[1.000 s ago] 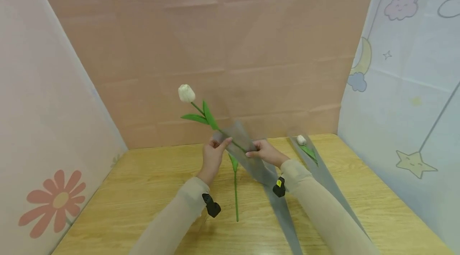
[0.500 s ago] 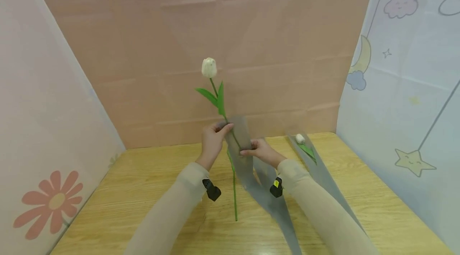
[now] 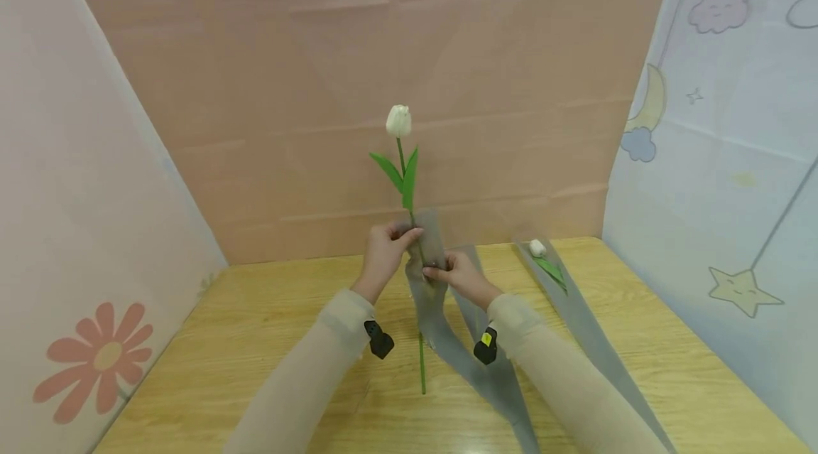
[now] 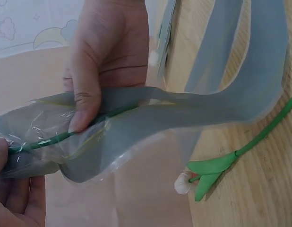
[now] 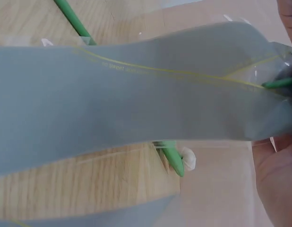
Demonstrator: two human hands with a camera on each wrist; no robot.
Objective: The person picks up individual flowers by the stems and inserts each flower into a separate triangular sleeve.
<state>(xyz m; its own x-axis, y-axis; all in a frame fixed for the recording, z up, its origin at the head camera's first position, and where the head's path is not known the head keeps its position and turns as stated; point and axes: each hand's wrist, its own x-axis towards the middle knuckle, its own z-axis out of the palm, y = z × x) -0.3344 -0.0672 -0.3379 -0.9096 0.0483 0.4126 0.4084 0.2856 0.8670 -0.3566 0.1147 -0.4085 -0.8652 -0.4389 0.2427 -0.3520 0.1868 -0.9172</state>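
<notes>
Head view: a peach backdrop (image 3: 307,77) stands behind a wood-grained table (image 3: 268,347), between a left panel (image 3: 77,170) bearing a red flower print and a right panel (image 3: 709,205) printed with a rainbow, moon and star. The held tulip (image 3: 410,180), white-headed with green leaves, stands nearly upright above the middle of the table. The left hand (image 3: 382,255) pinches its stem, together with a grey wrapper (image 3: 441,326), between thumb and fingers; the right hand (image 3: 468,278) pinches wrapper and lower stem just below. The wrapper trails downward to the near edge. A second tulip (image 3: 422,369) lies on the table, its upper part hidden behind the wrapper. At right, a third tulip (image 3: 548,271) lies in a grey sleeve (image 3: 594,333).

Left wrist view: the held tulip's stem runs beneath clear film along the wrapper. The right thumb presses on it from above; the left hand, partly cut off at lower left, grips nearer the flower end. The second tulip's white head and leaves show on the table at right.

Right wrist view: the wrapper crosses the frame, carrying a yellow line and small, mostly unreadable lettering. The stem's end shows at right beside cropped parts of hands; which hand is which cannot be told. The second tulip lies beyond the wrapper.
</notes>
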